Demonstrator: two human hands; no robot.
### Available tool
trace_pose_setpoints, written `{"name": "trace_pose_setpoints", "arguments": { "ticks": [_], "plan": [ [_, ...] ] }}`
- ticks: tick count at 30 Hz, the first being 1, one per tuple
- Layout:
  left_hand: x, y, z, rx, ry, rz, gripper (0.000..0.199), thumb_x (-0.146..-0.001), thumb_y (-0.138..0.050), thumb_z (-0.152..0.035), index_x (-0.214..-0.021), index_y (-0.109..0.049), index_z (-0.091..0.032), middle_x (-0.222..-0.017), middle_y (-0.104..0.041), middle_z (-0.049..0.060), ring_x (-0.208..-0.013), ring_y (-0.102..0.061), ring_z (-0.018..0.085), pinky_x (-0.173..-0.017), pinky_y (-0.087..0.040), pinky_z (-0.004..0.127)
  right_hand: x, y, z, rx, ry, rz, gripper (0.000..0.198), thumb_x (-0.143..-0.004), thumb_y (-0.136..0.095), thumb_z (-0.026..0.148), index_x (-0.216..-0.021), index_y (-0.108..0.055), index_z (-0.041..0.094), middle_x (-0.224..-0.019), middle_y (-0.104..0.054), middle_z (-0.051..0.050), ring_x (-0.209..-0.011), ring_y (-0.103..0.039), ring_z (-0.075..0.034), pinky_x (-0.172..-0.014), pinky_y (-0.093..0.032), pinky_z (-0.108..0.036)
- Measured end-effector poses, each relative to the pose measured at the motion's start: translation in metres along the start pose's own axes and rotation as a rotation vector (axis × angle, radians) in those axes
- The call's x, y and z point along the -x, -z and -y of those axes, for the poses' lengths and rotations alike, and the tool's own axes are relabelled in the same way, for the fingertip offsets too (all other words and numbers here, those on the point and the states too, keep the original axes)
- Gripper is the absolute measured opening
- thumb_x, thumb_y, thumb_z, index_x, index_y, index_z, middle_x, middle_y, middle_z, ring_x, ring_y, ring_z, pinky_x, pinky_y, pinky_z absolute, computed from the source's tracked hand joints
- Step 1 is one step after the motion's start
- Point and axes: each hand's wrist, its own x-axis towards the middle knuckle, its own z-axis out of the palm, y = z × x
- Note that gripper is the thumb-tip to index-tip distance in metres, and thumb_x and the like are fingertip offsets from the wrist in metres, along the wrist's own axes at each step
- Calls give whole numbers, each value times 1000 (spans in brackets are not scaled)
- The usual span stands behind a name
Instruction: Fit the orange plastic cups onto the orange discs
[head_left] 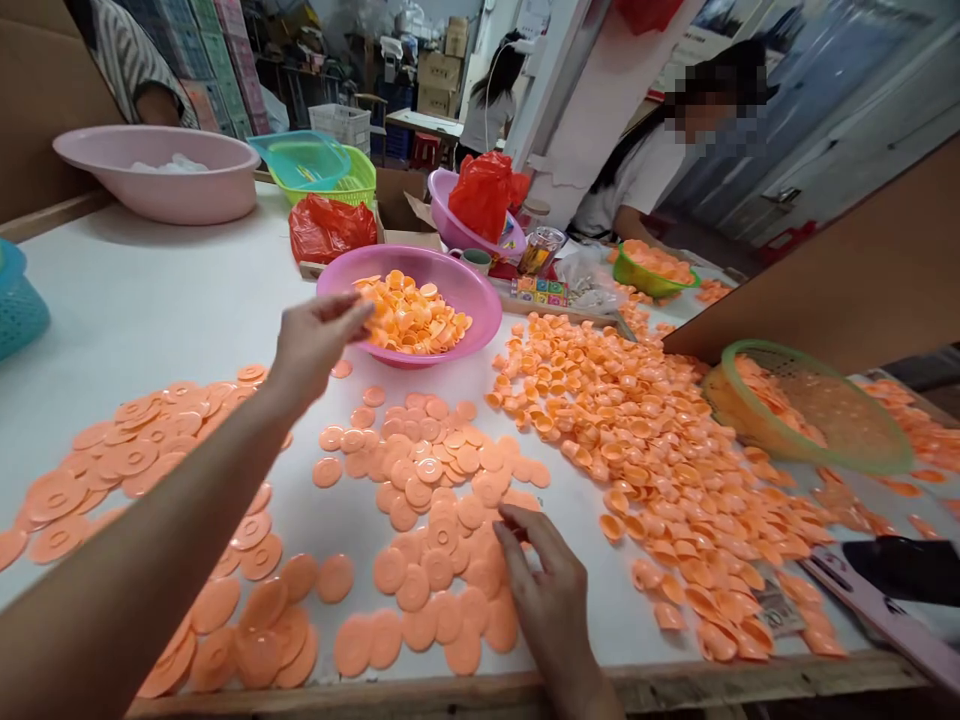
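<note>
My left hand [319, 340] reaches over the near left rim of a pink bowl [480, 335] holding a heap of small orange plastic pieces [412, 310]. Its fingers are pinched together; orange pieces lie right behind the fingertips, so anything held cannot be made out. My right hand [551, 580] is low over the spread of flat orange discs [442, 535] at the table's middle. Its thumb and forefinger touch or nearly touch the discs, slightly apart, with nothing visibly held. Larger orange discs [135, 455] lie on the left, partly behind my left forearm.
Orange cup-shaped pieces [600, 400] form a wide pile on the right. Beyond it a green-rimmed basket [847, 410] leans over. A pale pink basin [187, 180], red bags [330, 228] and a cardboard panel [840, 240] stand around. A co-worker [645, 180] sits at the back right.
</note>
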Motion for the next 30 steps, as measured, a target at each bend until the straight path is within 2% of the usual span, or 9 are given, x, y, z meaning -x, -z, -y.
{"name": "trace_pose_setpoints", "arguments": {
  "ticks": [2, 5, 10, 12, 14, 17, 22, 27, 30],
  "plan": [
    [-20, -6, -8, -58, -70, -36, 41, -81, -72, -29, -114, -67, -5, -93, -73, 7, -73, -66, 12, -79, -56, 34, -13, 19, -25, 114, -34, -88, 21, -93, -53, 30, -102, -69, 20, -97, -71, -9, -89, -66, -23, -79, -54, -35],
    [-7, 12, 9, -399, -172, 64, 30, -81, -71, -34, -100, -74, -11, -83, -73, 3, -74, -64, 14, -77, -51, 34, -41, 48, -65, 257, -118, -189, 28, -91, -49, 33, -98, -70, 16, -96, -71, -12, -86, -65, -25, -76, -53, -37],
    [69, 106, 75, -856, -190, 287, 18, -80, -65, -39, -79, -73, -24, -81, -73, 1, -77, -66, 20, -73, -49, 33, -98, 61, -109, 521, -162, -96, 35, -85, -57, 37, -109, -68, 13, -104, -66, -17, -84, -61, -25, -77, -47, -39],
    [99, 139, 94, -962, -121, 270, 17, -80, -63, -39, -84, -73, -26, -90, -73, 2, -87, -66, 23, -76, -50, 34, -116, 54, -111, 636, -145, 0, 32, -88, -58, 36, -106, -69, 13, -104, -64, -18, -91, -59, -27, -78, -44, -39],
    [124, 154, 106, -1025, -100, 214, 20, -80, -63, -37, -94, -73, -27, -102, -69, 4, -98, -64, 25, -82, -51, 36, -125, 49, -107, 701, -138, 72, 25, -90, -56, 34, -99, -69, 15, -101, -64, -17, -95, -58, -28, -78, -42, -38],
    [143, 140, 114, -992, -128, 208, 27, -82, -61, -31, -106, -71, -27, -112, -63, 5, -107, -61, 24, -90, -51, 37, -126, 47, -100, 716, -190, 102, 19, -88, -62, 32, -97, -68, 16, -98, -64, -17, -94, -59, -28, -77, -43, -37],
    [142, 104, 115, -847, -169, 301, 34, -85, -58, -26, -119, -66, -27, -127, -57, 7, -119, -56, 24, -96, -51, 38, -108, 57, -101, 577, -294, 70, 16, -74, -75, 27, -86, -68, 20, -93, -67, -15, -81, -64, -26, -76, -46, -39],
    [142, 113, 112, -832, -171, 191, 21, -90, -52, -28, -98, -71, -23, -102, -67, 6, -98, -62, 22, -83, -53, 35, -87, 65, -81, 58, -569, -44, 28, -64, -82, 37, -86, -69, 25, -76, -70, -11, -62, -66, -25, -65, -52, -44],
    [148, 107, 110, -856, -108, 287, 18, -89, -54, -29, -90, -72, -23, -91, -67, 4, -88, -61, 20, -76, -50, 33, -79, 47, -43, -267, -540, 79, 46, -58, -85, 45, -95, -70, 22, -74, -69, -6, -59, -66, -22, -61, -57, -41]
  ]
}}
